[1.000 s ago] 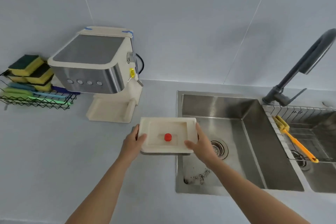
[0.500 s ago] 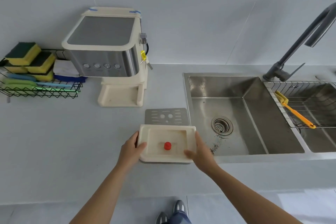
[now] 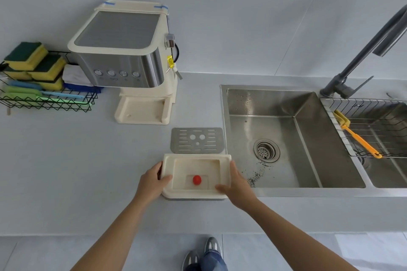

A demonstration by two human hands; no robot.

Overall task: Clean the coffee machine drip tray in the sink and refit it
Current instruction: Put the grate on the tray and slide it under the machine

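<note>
At the front of the table [image 3: 77, 171], just left of the sink [image 3: 273, 116], the cream drip tray [image 3: 197, 156] sits level between both hands. The left hand [image 3: 149, 185] grips its left edge with the thumb on the rim, and the right hand [image 3: 236, 185] does the same on the right edge, fingers closed on it. Touching the table or just above it? Can't tell. The slotted grate [image 3: 196, 140] lies just behind the tray, off. Dark grounds [image 3: 256, 175] speckle the sink, so tipping-out looks done. The coffee machine [image 3: 123, 50] has its base bay open. Next call, I'd say: grate on, then a square, level slide into that bay.
</note>
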